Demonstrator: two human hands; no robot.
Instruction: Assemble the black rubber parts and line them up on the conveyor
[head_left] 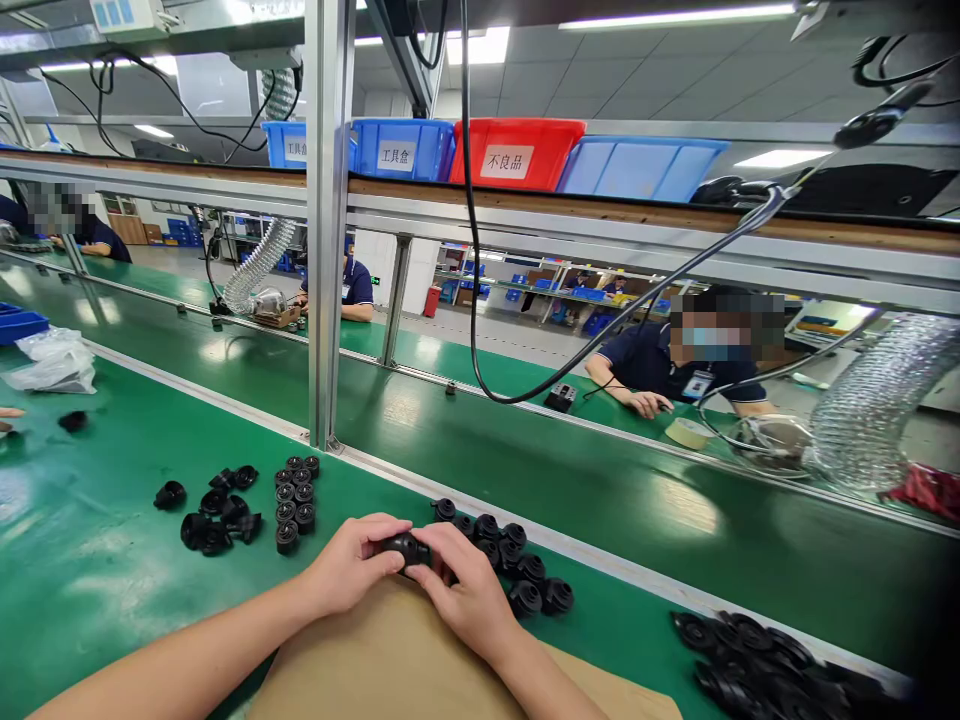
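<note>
Clock directions are taken from the held part. Left hand (352, 570): fingers and thumb grasping one end of a glossy black rounded part (405, 547). Right hand (469, 585): grasping the opposite end of the same part; the fingers cover much of it, so whether it is one piece or two cannot be told. The part is held above the far edge of a flat brown sheet (390, 660), which extends towards 6 o'clock on the smooth green tabletop (112, 460).

At 3 o'clock, just beside the right hand, stands a group of black, rounded, stepped parts (527, 598). Between 9 and 10 o'clock, short black cylindrical parts (286, 537) stand in rows; at 9 o'clock, near these, lie loose black curved pieces (193, 530). At 4 o'clock, well apart, is a heap of flatter black parts (739, 690).

Further out: at 11 o'clock, an upright silver metal post (324, 250); at 10 o'clock, a crumpled translucent plastic bag (56, 360); at 2 o'clock, a seated co-worker in a dark shirt (645, 360); between 12 and 1 o'clock, a red plastic bin (517, 150) on the overhead shelf (637, 215)
</note>
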